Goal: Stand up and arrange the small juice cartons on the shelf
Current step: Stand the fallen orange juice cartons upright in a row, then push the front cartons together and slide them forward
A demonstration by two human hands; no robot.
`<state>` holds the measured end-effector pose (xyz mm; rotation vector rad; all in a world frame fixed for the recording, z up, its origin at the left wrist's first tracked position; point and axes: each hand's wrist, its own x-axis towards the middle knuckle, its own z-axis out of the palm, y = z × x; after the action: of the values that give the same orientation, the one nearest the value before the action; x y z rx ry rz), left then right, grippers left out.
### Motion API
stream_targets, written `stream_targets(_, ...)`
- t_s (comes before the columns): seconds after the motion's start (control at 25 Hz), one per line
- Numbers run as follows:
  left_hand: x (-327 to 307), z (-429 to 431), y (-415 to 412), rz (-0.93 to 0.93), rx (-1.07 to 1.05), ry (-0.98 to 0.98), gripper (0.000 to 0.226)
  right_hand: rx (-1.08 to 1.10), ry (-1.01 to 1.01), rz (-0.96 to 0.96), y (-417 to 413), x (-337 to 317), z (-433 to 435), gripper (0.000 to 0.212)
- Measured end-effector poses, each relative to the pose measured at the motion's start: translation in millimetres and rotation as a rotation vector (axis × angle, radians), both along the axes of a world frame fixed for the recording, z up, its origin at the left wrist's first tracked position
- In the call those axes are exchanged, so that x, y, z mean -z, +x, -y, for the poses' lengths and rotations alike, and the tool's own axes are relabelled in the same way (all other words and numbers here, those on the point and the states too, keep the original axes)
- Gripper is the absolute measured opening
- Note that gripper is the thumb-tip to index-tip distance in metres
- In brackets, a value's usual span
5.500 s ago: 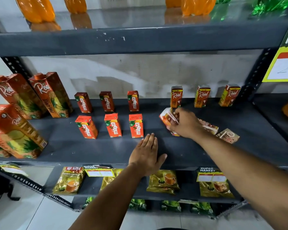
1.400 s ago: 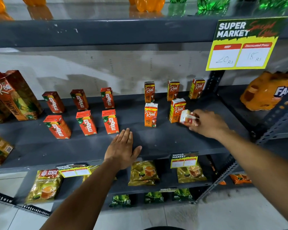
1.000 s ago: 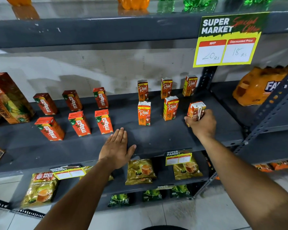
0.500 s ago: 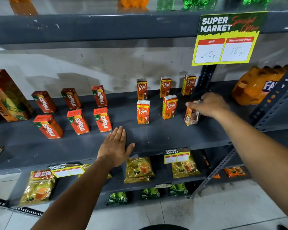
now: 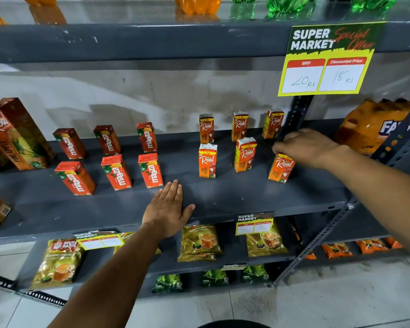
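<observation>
1. The right hand reaches over the front-right Real carton. Its fingertips touch the top of the carton and seem to pinch it lightly; the palm is turned down. I judge the grip is from above so that the carton can be set straight without hitting the ones beside it.

2. This carton stands on the middle shelf, slightly tilted, at the right end of the front row. I think it is in the act of being placed or adjusted, not yet let go.

3. The left hand lies flat on the front edge of the same shelf, fingers together and thumb spread out. It holds nothing; probably it supports the body while the other arm reaches.

4. Two more Real cartons stand upright in the front row, and three Real cartons at the back, so the group makes two rows of three.

5. To the left, six Maaza cartons stand in the same pattern, well apart from the Real group.

6. Judging by this, the arranging is nearly complete; only the last carton needs straightening.
</observation>
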<state>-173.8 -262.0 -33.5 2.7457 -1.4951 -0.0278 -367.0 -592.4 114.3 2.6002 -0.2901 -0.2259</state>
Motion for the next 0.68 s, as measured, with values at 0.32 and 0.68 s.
stream_targets(0.32, 3.1, -0.7, 3.0, -0.009, 0.002, -0.014, 0.084, 0.060, 0.179, 0.173, -22.7, 18.0, 11.5, 0.094)
stream_targets(0.68, 3.3, -1.4, 4.3, -0.026, -0.006, -0.040, 0.089, 0.239, 0.854, 0.776, -85.1, 50.5, 2.5, 0.093)
